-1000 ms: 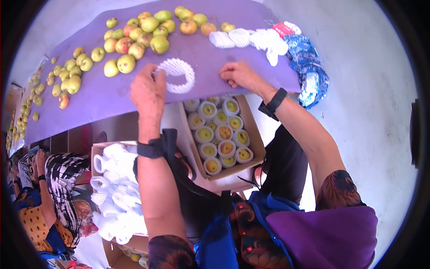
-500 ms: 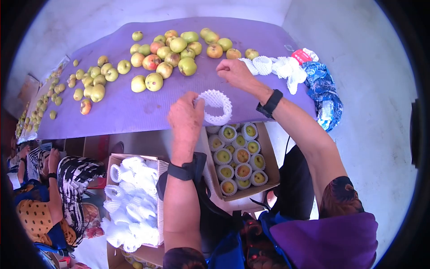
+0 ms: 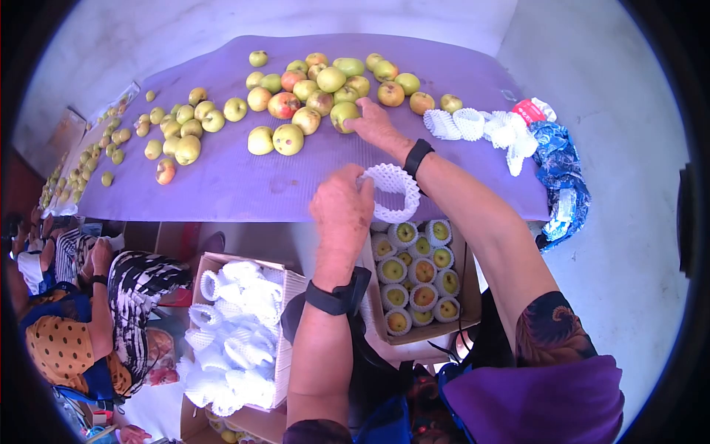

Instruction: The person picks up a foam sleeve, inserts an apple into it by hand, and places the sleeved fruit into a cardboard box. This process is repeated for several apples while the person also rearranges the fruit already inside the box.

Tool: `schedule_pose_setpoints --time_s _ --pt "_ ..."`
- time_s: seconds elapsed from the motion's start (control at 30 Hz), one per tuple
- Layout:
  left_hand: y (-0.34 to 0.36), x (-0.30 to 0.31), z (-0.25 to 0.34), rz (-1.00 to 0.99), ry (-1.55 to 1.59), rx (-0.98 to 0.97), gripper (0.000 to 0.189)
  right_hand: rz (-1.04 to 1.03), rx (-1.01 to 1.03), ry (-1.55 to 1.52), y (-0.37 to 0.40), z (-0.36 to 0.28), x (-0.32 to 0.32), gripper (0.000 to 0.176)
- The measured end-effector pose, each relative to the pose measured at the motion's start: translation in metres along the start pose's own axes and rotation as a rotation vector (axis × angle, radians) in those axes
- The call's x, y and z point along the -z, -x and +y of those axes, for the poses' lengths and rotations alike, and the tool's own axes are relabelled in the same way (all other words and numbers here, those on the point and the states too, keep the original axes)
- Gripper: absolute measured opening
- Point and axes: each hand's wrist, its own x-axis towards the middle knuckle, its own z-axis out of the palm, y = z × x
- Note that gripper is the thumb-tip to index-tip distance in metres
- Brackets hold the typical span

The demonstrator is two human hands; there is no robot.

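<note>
As the head view shows, the left hand [image 3: 342,203] pinches the rim of a white foam net sleeve [image 3: 390,194] between its fingers, just above the far end of the carton of wrapped apples [image 3: 469,296]. Beyond that carton and a little to its left, on the purple-covered tabletop [image 3: 222,196], the right hand [image 3: 380,126] has its fingers against the side of a green apple [image 3: 344,116]; whether they close around it, I cannot tell. Loose apples [image 3: 285,106] lie farther left of the carton, and a box of foam sleeves [image 3: 290,325] stands to its left. A one-sided hold could let the apple roll into its neighbours and bruise, while a hard pinch could fold the soft sleeve's mouth shut.
</note>
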Motion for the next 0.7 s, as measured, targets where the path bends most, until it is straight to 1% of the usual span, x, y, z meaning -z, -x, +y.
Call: schedule_pose_setpoints --time_s 0.07,0.1,0.17,0.3,0.4,0.47,0.6,0.67,0.7 --pt "0.0 0.001 0.0 0.007 -0.003 0.001 0.022 -0.03 -0.066 -0.143 -0.003 -0.002 0.001 0.056" --pt "0.0 0.001 0.0 0.009 -0.001 -0.002 0.022 -0.035 -0.065 -0.146 -0.007 0.002 -0.002 0.056" --pt "0.0 0.002 0.0 0.008 -0.005 0.002 0.022 -0.034 -0.05 -0.115 -0.016 0.009 -0.009 0.068" --pt "-0.001 0.002 -0.002 0.0 -0.007 0.008 0.022 -0.055 -0.046 -0.15 -0.015 0.003 -0.006 0.067" --pt "-0.001 0.001 -0.001 0.009 -0.013 -0.015 0.022 -0.113 -0.048 -0.118 -0.009 -0.007 0.002 0.066" --pt "-0.001 0.001 -0.001 0.008 -0.004 -0.019 0.022 -0.178 -0.016 -0.159 -0.008 -0.009 0.002 0.071" --pt "-0.001 0.001 0.0 -0.001 -0.012 -0.017 0.022 -0.15 0.041 -0.152 -0.004 -0.012 -0.004 0.075" --pt "-0.002 0.001 -0.002 0.015 -0.012 -0.017 0.022 -0.056 0.117 -0.14 0.0 -0.012 -0.006 0.075" --pt "-0.002 0.001 -0.004 0.028 -0.013 -0.015 0.022 -0.054 0.119 -0.143 -0.001 -0.01 -0.006 0.075"
